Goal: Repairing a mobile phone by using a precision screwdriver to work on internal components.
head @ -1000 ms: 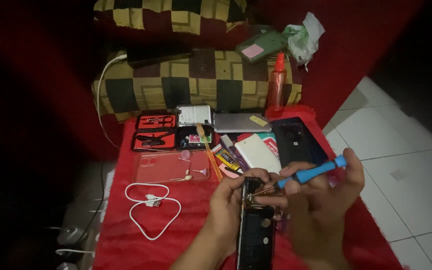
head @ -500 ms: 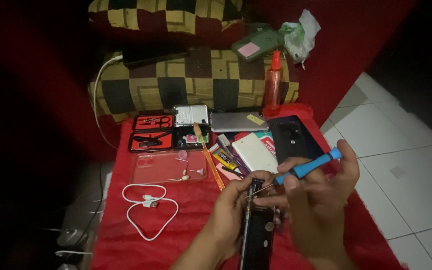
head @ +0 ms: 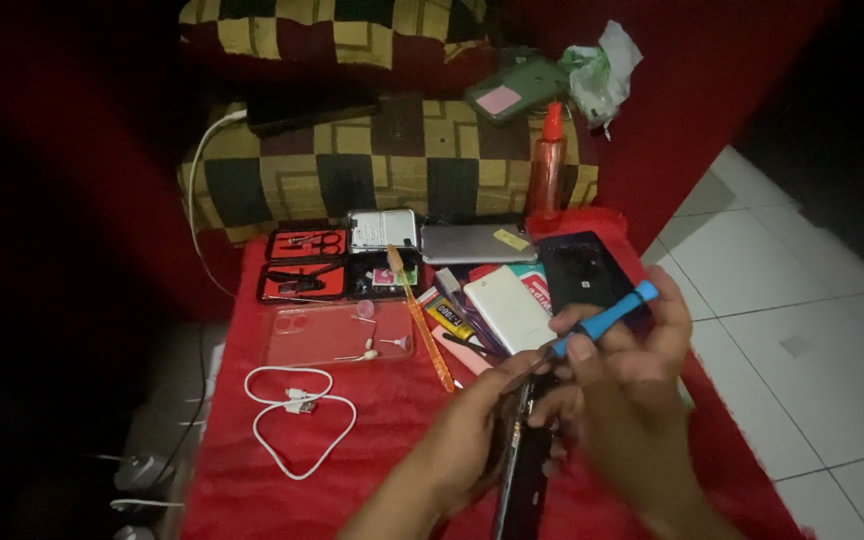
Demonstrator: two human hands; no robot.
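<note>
My right hand [head: 622, 400] grips a blue-handled screwdriver [head: 604, 318], its tip angled down-left onto the top of an opened dark phone [head: 524, 470]. That phone lies lengthwise near the front edge of a red cloth [head: 372, 440]. My left hand [head: 477, 440] holds the phone along its left side, thumb near the upper end. Both hands are blurred. The phone's lower end runs out of view.
On the cloth lie a white cable [head: 297, 420], a clear phone case [head: 337, 335], a red tool kit [head: 307, 265], an orange stick [head: 422, 320], phone back covers [head: 477, 243], and a black panel [head: 582, 270]. Behind stand checkered cushions [head: 382, 160] and an orange bottle [head: 547, 165]. White floor tiles [head: 792, 300] lie right.
The view has shifted slightly. My right hand and the screwdriver have dropped a little toward the phone's top end. My left hand keeps its hold on the phone.
</note>
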